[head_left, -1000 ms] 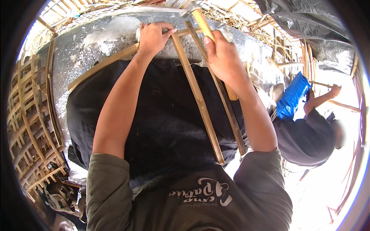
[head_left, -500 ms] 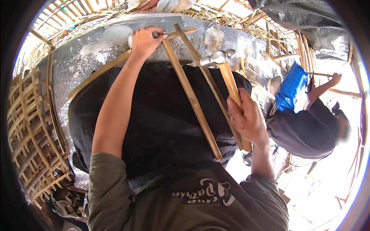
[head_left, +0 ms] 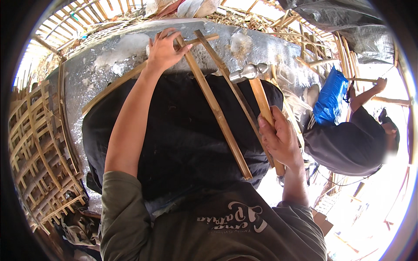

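My right hand [head_left: 281, 135] wraps round the wooden handle of a ball-peen hammer [head_left: 260, 98], its metal head raised beside the bamboo strips. My left hand [head_left: 164, 51] is open at the top end of a long bamboo strip [head_left: 213, 104], thumb and fingers apart round that end, the thumb at its edge. That strip runs down over the black cloth [head_left: 178, 135] toward my shirt. A second long strip [head_left: 237, 93] lies to its right. Both meet a crosswise bamboo strip [head_left: 115, 86] at the far side, partly hidden behind my left hand.
Under the far strips is a grey, shiny slab [head_left: 102, 56]. A woven bamboo lattice [head_left: 39, 152] stands at the left. At the right, another person in dark clothing [head_left: 348, 143] holds a stick beside a blue plastic bag [head_left: 331, 98]. Bamboo scraps [head_left: 248, 26] lie at the back.
My left fingers have loosened from a closed grip at the strip's end and spread apart. The hammer and right hand have shifted slightly downward.
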Demonstrator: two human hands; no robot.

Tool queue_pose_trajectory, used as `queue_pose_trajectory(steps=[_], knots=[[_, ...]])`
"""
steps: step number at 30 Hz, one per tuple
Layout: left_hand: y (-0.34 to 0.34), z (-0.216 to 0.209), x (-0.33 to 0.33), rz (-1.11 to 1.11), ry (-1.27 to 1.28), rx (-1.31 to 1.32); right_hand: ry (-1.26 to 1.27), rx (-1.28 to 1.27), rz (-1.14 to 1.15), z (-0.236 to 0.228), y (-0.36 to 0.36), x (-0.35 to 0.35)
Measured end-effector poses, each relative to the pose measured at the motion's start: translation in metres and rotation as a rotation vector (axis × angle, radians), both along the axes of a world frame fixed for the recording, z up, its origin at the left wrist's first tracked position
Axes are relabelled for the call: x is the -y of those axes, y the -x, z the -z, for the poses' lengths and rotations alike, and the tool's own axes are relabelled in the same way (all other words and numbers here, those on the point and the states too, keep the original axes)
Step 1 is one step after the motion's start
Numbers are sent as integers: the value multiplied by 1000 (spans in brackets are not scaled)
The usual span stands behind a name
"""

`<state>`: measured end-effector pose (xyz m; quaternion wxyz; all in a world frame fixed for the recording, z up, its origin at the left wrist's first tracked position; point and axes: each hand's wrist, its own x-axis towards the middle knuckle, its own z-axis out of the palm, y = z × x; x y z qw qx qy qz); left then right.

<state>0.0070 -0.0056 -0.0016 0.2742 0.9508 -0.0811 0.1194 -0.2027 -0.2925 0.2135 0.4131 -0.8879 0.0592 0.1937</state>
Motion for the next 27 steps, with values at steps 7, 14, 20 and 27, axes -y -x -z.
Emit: queue_pose_trajectory(steps=[7,14,20,27], knots=[[13,-14,5,-26,-415,-129,-14,27,-35,1,-1,-1],[11,-15,0,-5,-425,-222,12,8,-73,1,-4,-1],[9,-17,-1,42,-368,-306,14,-24,-61,2,-7,-6],[9,-15,-3,49,-304,-329,-2,-48,-60,9,-11,-6]])
